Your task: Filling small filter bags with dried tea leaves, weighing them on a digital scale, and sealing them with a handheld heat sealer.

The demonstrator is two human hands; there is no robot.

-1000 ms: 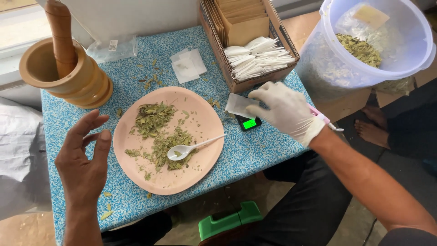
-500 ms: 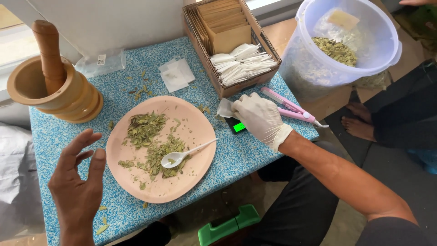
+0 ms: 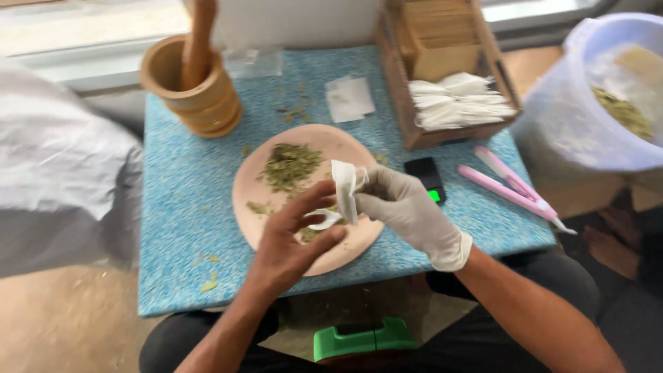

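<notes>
My right hand, in a white glove, pinches a small white paper bag above the pink plate. My bare left hand meets it from below, its fingers on a white plastic spoon that lies on the plate. Dried green leaves are heaped on the plate's far half. A small black scale with a green light sits just right of the plate.
A wooden mortar with pestle stands at the table's far left. A wooden box with white paper bags is at the far right, pink tongs near it. A clear bucket with leaves stands right of the blue table.
My right hand lifted the paper bag from the scale and brought it left over the plate. My left hand came in from the left and reached the spoon.
</notes>
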